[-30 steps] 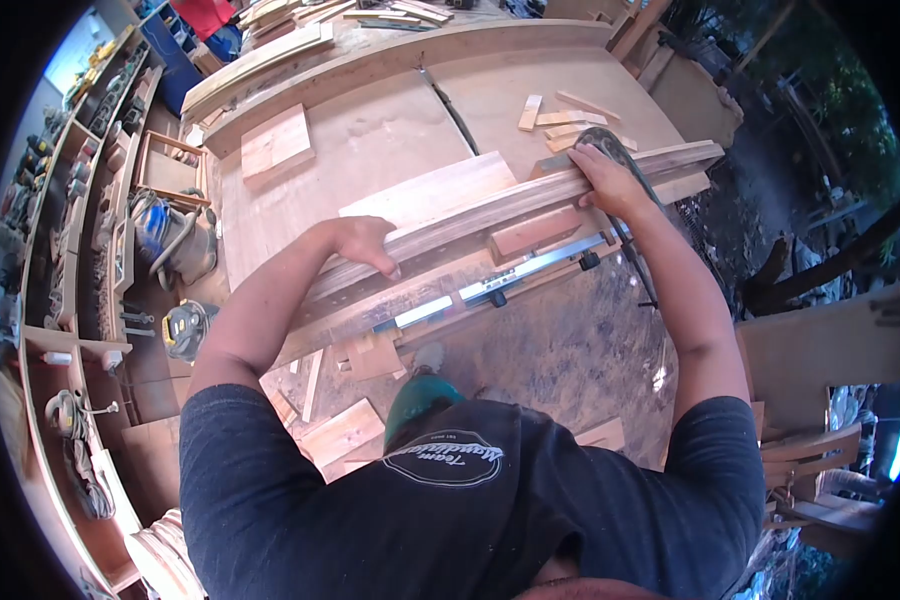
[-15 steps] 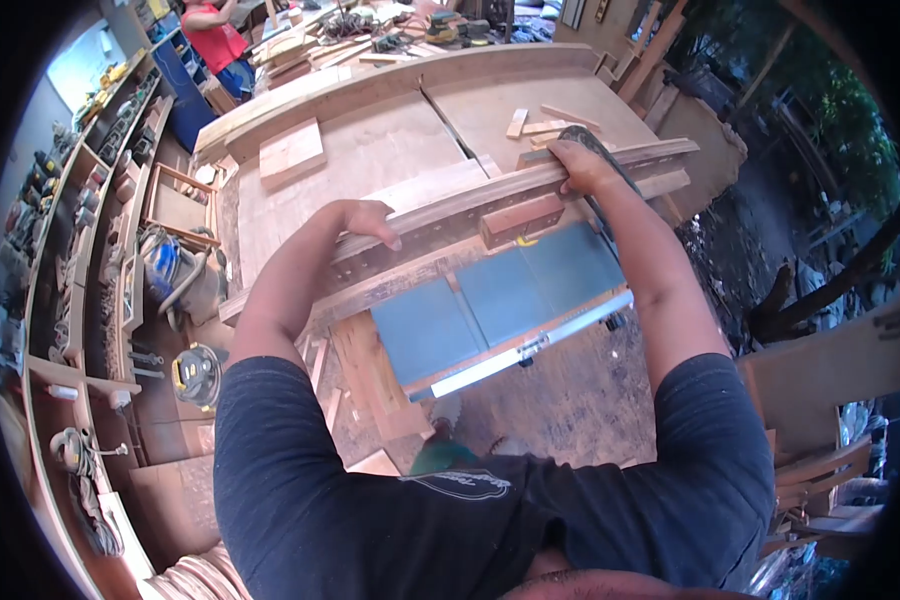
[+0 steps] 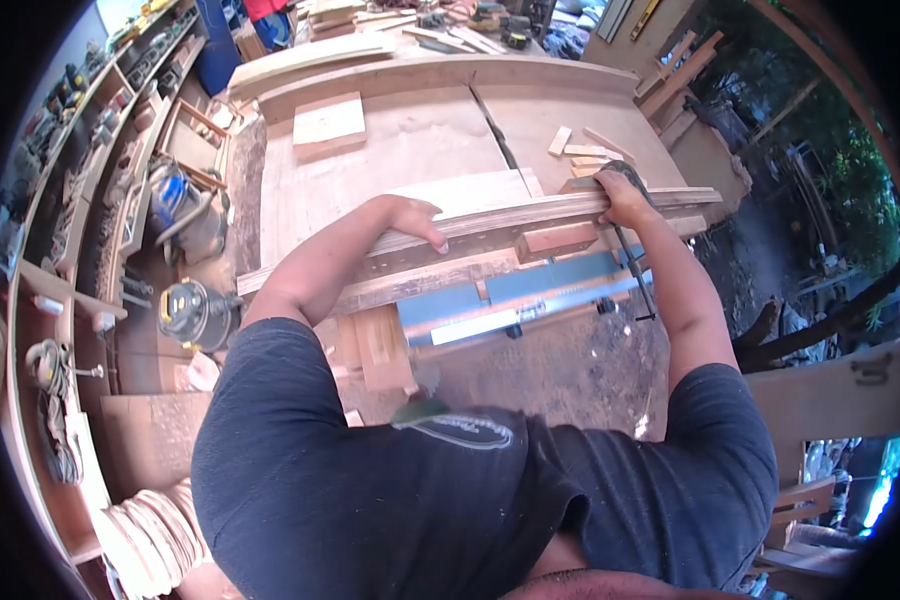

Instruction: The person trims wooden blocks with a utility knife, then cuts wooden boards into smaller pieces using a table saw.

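Observation:
My left hand (image 3: 410,218) grips the top of the near wooden fence (image 3: 530,210) of a large plywood sled (image 3: 420,135), thumb on the near side, fingers over the far side. Farther right, my right hand (image 3: 625,198) is wrapped over the same fence beside a dark bar clamp (image 3: 634,270), whose bar slants down toward me. A pale board (image 3: 460,193) lies along the fence's far side. On the near face sits a reddish wooden block (image 3: 555,241). Beneath the sled shows the blue-grey table (image 3: 440,302) of a saw with a metal front rail (image 3: 530,318).
A square wood block (image 3: 330,122) and several small offcuts (image 3: 585,150) rest on the sled, which has a dark slot (image 3: 495,130). Shop vacuums (image 3: 198,312) stand at left beside tool shelves (image 3: 55,300). Behind is a cluttered bench (image 3: 450,35); a person in red is partly visible.
The sled has come toward me with both hands on it, covering more of the blue-grey table. My view has shifted, and the clamp's lower bar now shows.

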